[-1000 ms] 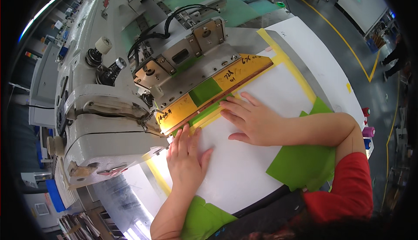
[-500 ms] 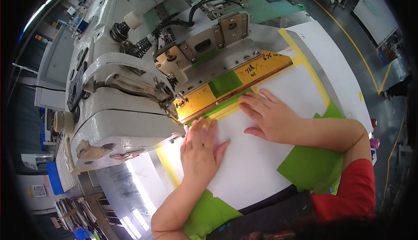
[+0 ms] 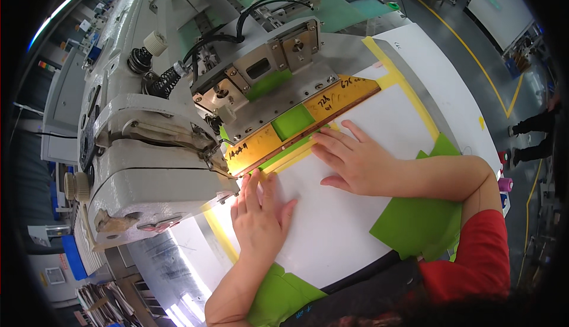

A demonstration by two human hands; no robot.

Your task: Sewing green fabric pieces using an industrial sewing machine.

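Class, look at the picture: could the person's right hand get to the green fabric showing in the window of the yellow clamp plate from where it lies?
Probably yes. The right hand lies flat on the white sheet, fingertips just short of the green fabric, with nothing between them.

I see a white sheet (image 3: 349, 220) lying flat on the bench, its far edge tucked against the amber guide plate (image 3: 296, 128) of the sewing machine. Bright green fabric (image 3: 418, 223) lies flat under it, showing at its near corners and in the plate's window.
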